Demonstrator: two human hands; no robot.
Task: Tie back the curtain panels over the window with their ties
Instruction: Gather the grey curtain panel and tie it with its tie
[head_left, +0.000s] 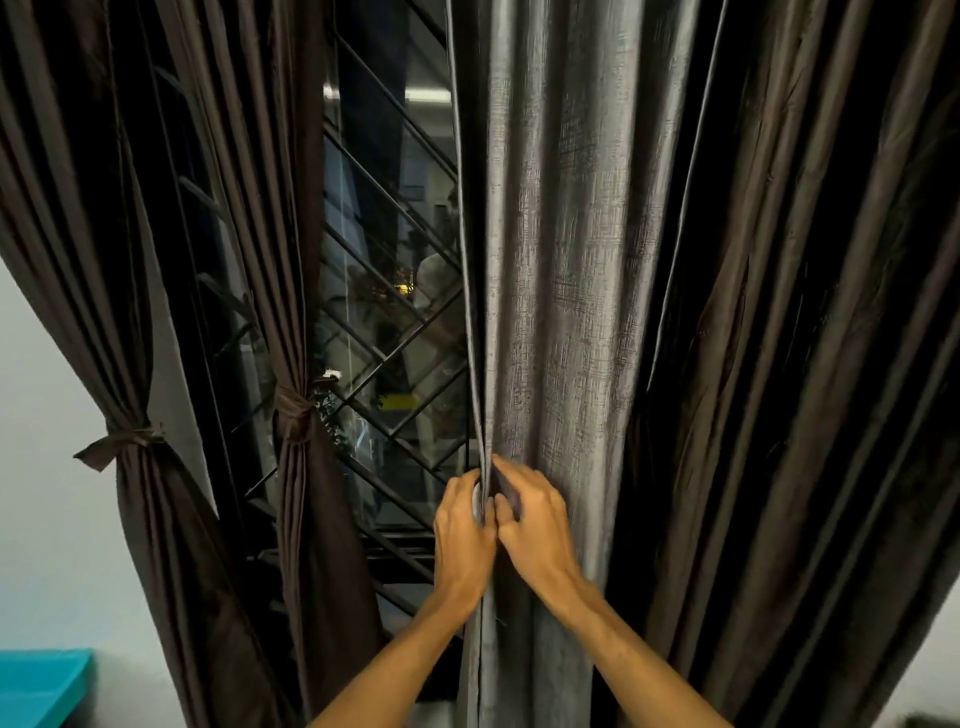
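Both hands pinched the grey panel's (550, 291) left edge, the left hand (464, 525) and right hand (535, 519) touching at the hem. To the left, two brown panels (306, 493) hung already bound by ties (295, 410) before the grilled window (384, 332).

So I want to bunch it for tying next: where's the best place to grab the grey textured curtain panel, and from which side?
Grip the grey textured curtain panel at its folded leading edge, at the height of the ties on the brown panels. Come from the window side, where that edge hangs free. Left hand and right hand already pinch it there, so sweeping right would probably gather the pleats.
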